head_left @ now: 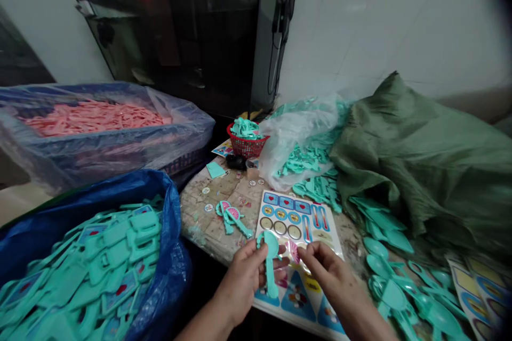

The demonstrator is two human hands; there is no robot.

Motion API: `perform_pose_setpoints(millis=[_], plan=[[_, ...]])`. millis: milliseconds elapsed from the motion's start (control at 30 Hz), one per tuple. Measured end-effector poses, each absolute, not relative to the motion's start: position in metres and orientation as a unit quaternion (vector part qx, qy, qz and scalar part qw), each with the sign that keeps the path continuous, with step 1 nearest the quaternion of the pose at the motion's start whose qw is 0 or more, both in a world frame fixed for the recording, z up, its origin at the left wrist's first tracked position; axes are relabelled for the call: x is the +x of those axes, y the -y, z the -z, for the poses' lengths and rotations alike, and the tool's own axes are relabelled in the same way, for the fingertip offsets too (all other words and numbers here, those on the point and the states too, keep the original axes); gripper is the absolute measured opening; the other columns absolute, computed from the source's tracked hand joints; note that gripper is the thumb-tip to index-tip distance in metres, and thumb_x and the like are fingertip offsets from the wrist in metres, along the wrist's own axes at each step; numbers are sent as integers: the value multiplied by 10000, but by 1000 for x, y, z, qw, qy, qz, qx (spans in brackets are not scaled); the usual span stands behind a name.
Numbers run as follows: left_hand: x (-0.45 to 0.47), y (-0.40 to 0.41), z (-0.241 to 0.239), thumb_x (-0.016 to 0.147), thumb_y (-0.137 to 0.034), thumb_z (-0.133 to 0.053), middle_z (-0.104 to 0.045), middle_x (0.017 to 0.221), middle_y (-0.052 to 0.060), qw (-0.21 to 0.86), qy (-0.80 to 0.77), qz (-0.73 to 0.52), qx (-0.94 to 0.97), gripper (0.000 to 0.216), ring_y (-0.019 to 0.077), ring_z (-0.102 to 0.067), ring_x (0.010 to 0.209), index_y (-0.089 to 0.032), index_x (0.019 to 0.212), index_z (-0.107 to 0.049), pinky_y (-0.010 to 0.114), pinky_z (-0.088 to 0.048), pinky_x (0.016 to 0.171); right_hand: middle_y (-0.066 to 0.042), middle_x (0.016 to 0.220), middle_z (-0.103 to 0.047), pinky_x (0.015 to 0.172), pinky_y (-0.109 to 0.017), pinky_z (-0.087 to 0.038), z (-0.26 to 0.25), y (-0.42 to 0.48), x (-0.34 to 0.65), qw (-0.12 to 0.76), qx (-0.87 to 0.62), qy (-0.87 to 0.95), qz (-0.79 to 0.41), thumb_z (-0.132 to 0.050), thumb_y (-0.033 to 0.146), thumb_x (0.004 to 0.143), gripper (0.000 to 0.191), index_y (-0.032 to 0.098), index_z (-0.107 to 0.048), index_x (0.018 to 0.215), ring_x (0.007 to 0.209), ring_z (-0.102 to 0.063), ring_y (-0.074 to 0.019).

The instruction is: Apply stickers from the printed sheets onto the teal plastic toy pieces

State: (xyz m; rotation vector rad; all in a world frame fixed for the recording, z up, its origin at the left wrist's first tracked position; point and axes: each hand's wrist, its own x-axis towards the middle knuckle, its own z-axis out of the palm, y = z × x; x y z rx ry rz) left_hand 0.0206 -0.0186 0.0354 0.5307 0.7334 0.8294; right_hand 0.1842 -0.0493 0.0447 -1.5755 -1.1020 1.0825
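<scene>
**A:** We sit at a worn, mottled stone surface (216,192) against a white tiled wall, with a dark glass cabinet behind it. What have we got hold of?

**B:** Our left hand (240,277) has its grip closed round the stem of a teal plastic paddle with a round head (271,261). It stands upright at 6 o'clock, just over the printed sticker sheet (294,213). Our right hand (326,272), at 3 o'clock of it, pinches a small pink round sticker (294,251) between thumb and forefinger, close beside the head.

**A:** How do we do this well?

**B:** We'd judge: keep the paddle steady, touch only the sticker's edge, centre it on the round head, and press from the middle outward.

**A:** What crowds us?

**B:** Two stickered teal paddles (232,216) lie at 11 o'clock, and a red mesh basket (246,145) sits at 12. Loose teal spoons (384,277) and a green cloth sack (420,170) spread from 2 to 4, near our right forearm. A blue plastic bag (168,224) of teal parts is at 9. Nothing lies between our hands.
</scene>
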Motion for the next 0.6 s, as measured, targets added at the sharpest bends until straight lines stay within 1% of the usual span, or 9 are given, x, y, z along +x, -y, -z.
perform_pose_setpoints(millis=[133,267,367,500,567,600], plan=[[12,28,-52,833,-273,-557,-666,1047,121,831,-307,-420,198,233,214,-640,935,-150,1029,-584,332,-495,818,55,589,-444,521,-231,-331,-47,52,171,481,-631,405,-455,-595,570,710,393,210,-443,664,549,-392,-109],[6,35,-57,842,-272,-547,-644,1099,126,829,-291,-435,195,247,211,-632,931,-143,1047,-596,342,-497,813,70,540,-428,459,-238,-305,-39,53,164,483,-633,407,-447,-556,597,727,391,228,-434,684,468,-382,-109],[1,39,-57,853,-289,-532,-641,1102,126,828,-286,-432,214,278,222,-611,982,-151,1089,-585,326,-498,794,61,551,-433,459,-255,-314,-35,54,161,450,-660,444,-407,-513,618,745,398,233,-426,697,474,-391,-124],[-4,43,-59,856,-311,-529,-645,1091,114,818,-291,-425,257,307,221,-609,980,-172,1126,-575,291,-496,750,51,554,-410,499,-273,-335,-38,57,160,374,-707,524,-292,-473,615,769,394,234,-425,678,518,-410,-145],[-6,45,-60,857,-325,-526,-651,1071,112,809,-298,-422,280,319,217,-617,950,-170,1131,-573,274,-495,711,35,585,-439,526,-289,-364,-39,60,158,342,-715,549,-263,-430,583,804,362,236,-443,702,545,-451,-162],[-7,45,-60,858,-336,-521,-655,1057,112,806,-303,-418,290,325,216,-623,929,-167,1131,-573,270,-495,690,15,635,-479,568,-304,-389,-38,61,157,334,-712,563,-252,-407,550,826,334,234,-468,735,592,-488,-177]])
